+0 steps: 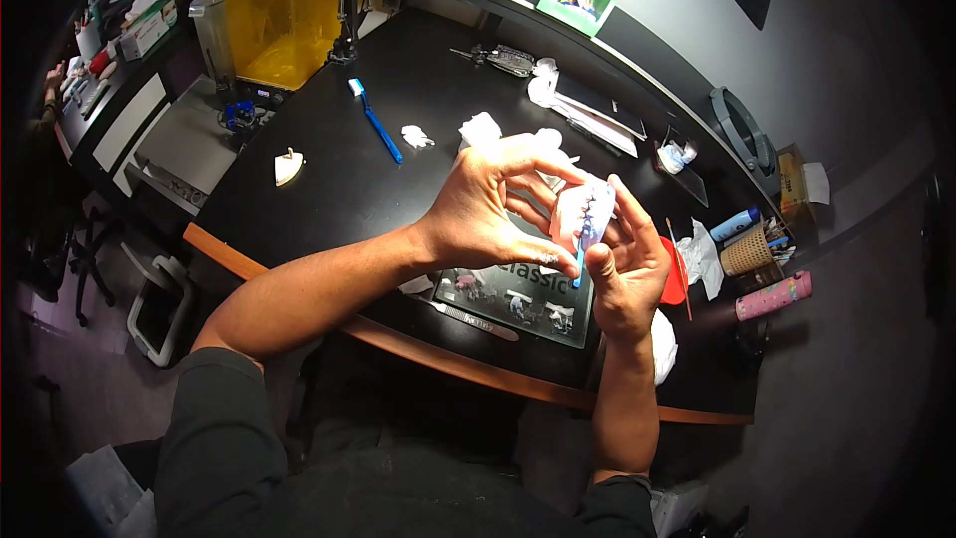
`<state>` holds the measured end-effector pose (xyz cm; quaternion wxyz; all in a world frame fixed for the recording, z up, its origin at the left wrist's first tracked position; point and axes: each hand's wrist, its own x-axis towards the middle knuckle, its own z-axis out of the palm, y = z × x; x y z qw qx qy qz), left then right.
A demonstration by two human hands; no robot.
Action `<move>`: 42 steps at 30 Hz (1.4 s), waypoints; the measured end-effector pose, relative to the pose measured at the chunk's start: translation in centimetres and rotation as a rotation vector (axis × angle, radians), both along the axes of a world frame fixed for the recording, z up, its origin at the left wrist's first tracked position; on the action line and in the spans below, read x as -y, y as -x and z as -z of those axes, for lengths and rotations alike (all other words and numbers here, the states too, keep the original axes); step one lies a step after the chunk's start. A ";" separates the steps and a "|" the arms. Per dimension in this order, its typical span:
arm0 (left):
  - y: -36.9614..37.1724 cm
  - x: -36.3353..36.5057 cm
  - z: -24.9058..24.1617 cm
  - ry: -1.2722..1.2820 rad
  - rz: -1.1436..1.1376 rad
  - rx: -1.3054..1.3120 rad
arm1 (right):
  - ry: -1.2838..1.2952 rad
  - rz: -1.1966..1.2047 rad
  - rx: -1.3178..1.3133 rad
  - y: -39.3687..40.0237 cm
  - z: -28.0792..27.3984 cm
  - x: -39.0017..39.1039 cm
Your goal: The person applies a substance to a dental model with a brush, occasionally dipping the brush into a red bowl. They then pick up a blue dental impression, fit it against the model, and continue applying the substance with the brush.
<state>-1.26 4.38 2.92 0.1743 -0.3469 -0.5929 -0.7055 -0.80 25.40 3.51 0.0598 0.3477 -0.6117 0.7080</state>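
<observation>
A pale pink and whitish dental model [583, 213] with a dark jagged line and blue marks is held up above the table between both hands. My left hand [488, 201] curves around its left side, with the fingertips at its top edge and the thumb near its lower end. From the right, my right hand [632, 269] closes on it with thumb and fingers. Below the hands lies a dark glass slab [513, 309] marked "classic", bearing smears of pink and white material. A grey-handled tool [478, 323] rests along the slab's front edge.
A blue toothbrush [375, 123], a cream-coloured wedge-shaped piece [289, 167] and crumpled tissue [480, 130] lie on the black table. To the right are a red dish [674, 274], a woven pen basket [745, 254] and a pink bottle [774, 297]. A yellow-covered printer [284, 20] stands back left.
</observation>
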 end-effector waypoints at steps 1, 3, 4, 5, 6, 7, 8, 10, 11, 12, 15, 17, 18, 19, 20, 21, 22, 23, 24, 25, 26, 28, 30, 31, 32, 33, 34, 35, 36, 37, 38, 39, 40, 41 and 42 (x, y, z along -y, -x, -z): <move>0.0 0.0 0.0 -0.005 0.003 0.000 | -0.004 0.005 0.002 0.0 0.0 -0.1; 0.1 0.0 0.0 -0.014 0.008 -0.001 | -0.012 0.014 0.006 0.1 0.1 -0.2; 0.1 0.0 0.0 -0.009 0.001 -0.004 | -0.010 0.012 0.008 0.1 0.1 -0.2; 0.0 0.0 0.0 -0.004 -0.005 -0.007 | -0.008 0.010 0.009 0.1 0.1 -0.2; 0.1 0.0 0.0 0.002 -0.012 -0.010 | -0.006 0.009 0.010 0.1 0.1 -0.2; 0.1 0.0 0.0 0.000 -0.009 -0.011 | -0.011 0.011 0.009 0.1 0.1 -0.2; 0.0 0.0 -0.1 -0.002 -0.006 -0.011 | -0.016 0.013 0.008 0.0 0.0 -0.2; 0.0 0.0 -0.1 0.000 -0.005 -0.011 | -0.017 0.014 0.000 0.0 -0.1 -0.1; 0.1 0.0 0.0 0.002 -0.007 -0.010 | -0.013 0.014 -0.007 -0.1 -0.2 0.0; 0.1 0.0 0.0 0.004 -0.009 -0.010 | -0.011 0.014 -0.014 -0.1 -0.2 0.0; 0.1 0.0 0.2 -0.004 -0.005 -0.006 | -0.013 0.014 -0.008 0.0 -0.2 0.0; 0.2 -0.1 0.3 -0.010 -0.004 -0.011 | -0.019 0.019 -0.009 0.0 -0.2 0.0; 0.2 -0.1 0.3 -0.012 -0.003 -0.014 | -0.022 0.021 -0.009 0.0 -0.2 0.0; 0.2 -0.1 0.3 -0.010 -0.003 -0.011 | -0.027 0.024 -0.007 0.0 -0.1 -0.1; 0.2 -0.1 0.2 -0.007 -0.003 -0.008 | -0.032 0.026 -0.005 0.1 -0.1 -0.2; 0.2 -0.1 0.2 -0.005 -0.002 -0.006 | -0.037 0.029 -0.004 0.1 -0.1 -0.2; 0.1 -0.1 0.2 -0.002 -0.004 -0.006 | -0.035 0.027 -0.001 0.1 -0.1 -0.2; 0.1 -0.1 0.1 0.001 -0.007 -0.006 | -0.032 0.025 0.002 0.0 -0.1 -0.2; 0.1 -0.1 0.1 0.004 -0.010 -0.006 | -0.029 0.022 0.005 0.0 -0.1 -0.2; 0.2 -0.1 0.1 -0.003 -0.006 -0.008 | -0.030 0.022 0.003 0.0 -0.1 -0.2; 0.2 -0.1 0.2 -0.010 -0.003 -0.009 | -0.031 0.021 0.002 0.0 -0.1 -0.2; 0.3 0.0 0.2 -0.013 0.002 -0.010 | -0.033 0.021 -0.006 0.2 -0.1 -0.2; 0.2 0.0 0.2 -0.010 0.010 0.001 | -0.042 0.027 -0.011 0.1 -0.1 -0.2; 0.2 -0.1 0.2 -0.009 -0.003 -0.010 | -0.040 0.029 -0.010 0.1 -0.1 -0.2; 0.2 -0.1 0.3 -0.003 -0.007 -0.014 | -0.038 0.032 -0.008 0.0 -0.1 -0.2; 0.4 -0.1 0.4 0.003 -0.010 -0.018 | -0.037 0.035 -0.007 0.0 -0.1 -0.2; 0.4 -0.1 0.4 0.008 -0.014 -0.021 | -0.040 0.040 -0.010 0.0 0.0 -0.2; 0.3 -0.1 0.5 0.001 -0.002 -0.004 | -0.043 0.044 -0.014 0.0 0.0 -0.2; 0.2 -0.2 0.5 -0.005 0.009 0.010 | -0.044 0.047 -0.022 0.1 0.0 -0.2; 0.2 -0.1 0.4 -0.009 0.018 0.021 | -0.042 0.046 -0.021 0.2 0.0 -0.1; 0.3 0.0 0.3 -0.009 0.017 0.015 | -0.042 0.047 -0.017 0.2 0.0 -0.2; 0.3 0.0 0.2 -0.010 0.018 0.013 | -0.042 0.049 -0.010 0.1 0.0 -0.2; 0.2 -0.1 0.2 -0.012 0.019 0.012 | -0.041 0.049 -0.006 0.0 0.0 -0.2; 0.2 -0.1 0.2 -0.008 0.018 0.008 | -0.041 0.048 -0.003 0.0 0.0 -0.2; 0.2 -0.1 0.2 -0.004 0.016 0.003 | -0.040 0.046 -0.002 0.1 -0.1 -0.3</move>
